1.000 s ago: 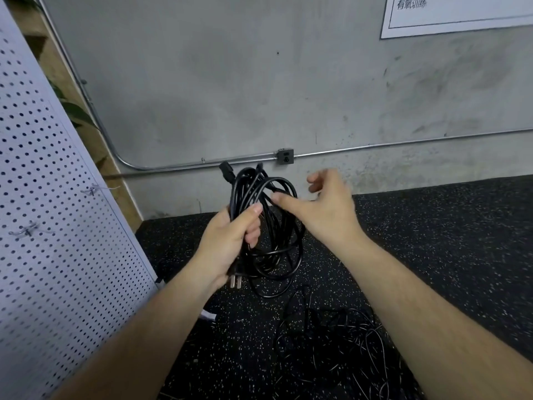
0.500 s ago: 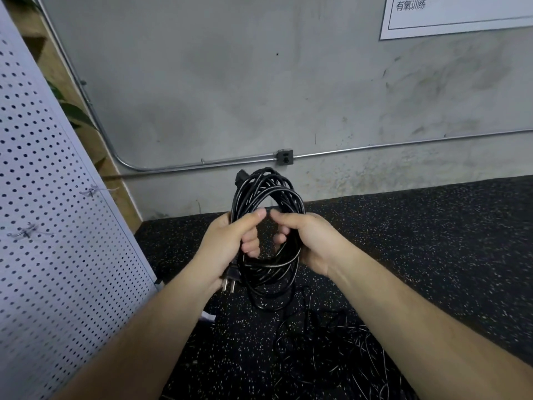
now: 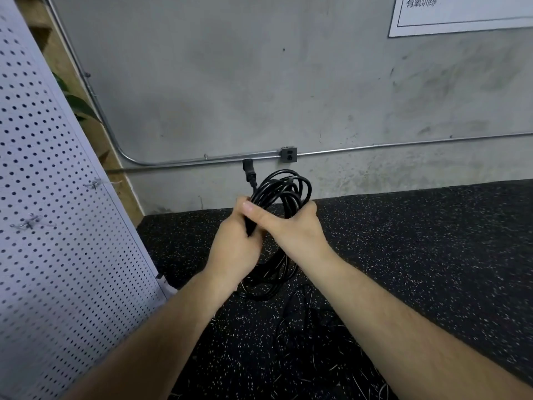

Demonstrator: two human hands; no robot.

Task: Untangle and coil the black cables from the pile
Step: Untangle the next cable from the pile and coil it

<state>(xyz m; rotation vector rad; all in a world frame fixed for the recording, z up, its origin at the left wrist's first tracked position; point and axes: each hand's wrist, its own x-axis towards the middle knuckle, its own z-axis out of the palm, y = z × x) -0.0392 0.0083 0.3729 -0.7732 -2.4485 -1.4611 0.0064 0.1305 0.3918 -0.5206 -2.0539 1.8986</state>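
Observation:
A coiled black power cable [image 3: 284, 187] hangs upright in front of me, held in both hands at chest height. My left hand [image 3: 233, 249] grips the left side of the coil. My right hand [image 3: 291, 229] wraps round the coil from the right, its thumb lying over the left hand's fingers. A black connector [image 3: 249, 170] sticks up from the top left of the coil. The coil's lower loops [image 3: 268, 280] hang below my hands. A loose pile of thin black cables [image 3: 311, 336] lies on the floor underneath, partly hidden by my right forearm.
The floor is black speckled rubber matting [image 3: 418, 249]. A white perforated panel [image 3: 57, 226] leans at the left. A grey concrete wall [image 3: 259, 82] stands behind, with a metal conduit and a small junction box [image 3: 289, 155]. A white sign [image 3: 461, 13] is at the top right.
My right hand has moved from open beside the coil to wrapping round it, overlapping the left hand. The coil has turned, and the plug below the left hand is no longer visible.

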